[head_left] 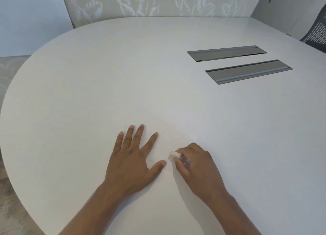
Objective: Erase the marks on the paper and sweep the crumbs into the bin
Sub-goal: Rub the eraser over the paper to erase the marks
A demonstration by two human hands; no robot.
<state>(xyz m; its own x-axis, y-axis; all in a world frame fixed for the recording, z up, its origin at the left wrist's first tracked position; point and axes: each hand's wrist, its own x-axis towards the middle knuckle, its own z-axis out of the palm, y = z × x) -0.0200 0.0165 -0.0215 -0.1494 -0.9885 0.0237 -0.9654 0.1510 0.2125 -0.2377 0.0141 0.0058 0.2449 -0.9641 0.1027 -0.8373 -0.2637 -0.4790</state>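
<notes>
My left hand [134, 157] lies flat with its fingers spread on a white surface near the table's front. Just to its right, my right hand [195, 166] pinches a small white eraser [174, 154] and presses its tip down beside my left thumb. The paper [158, 127] is white on the white table; its edges are hard to make out. A few faint pencil lines show near the fingers. No bin is in view.
The round white table [88, 76] fills the view. Two grey metal cable flaps [227, 53] [248, 71] sit in the tabletop at the far right. A dark mesh chair [315, 33] stands at the right edge. A patterned wall panel [150, 1] is behind.
</notes>
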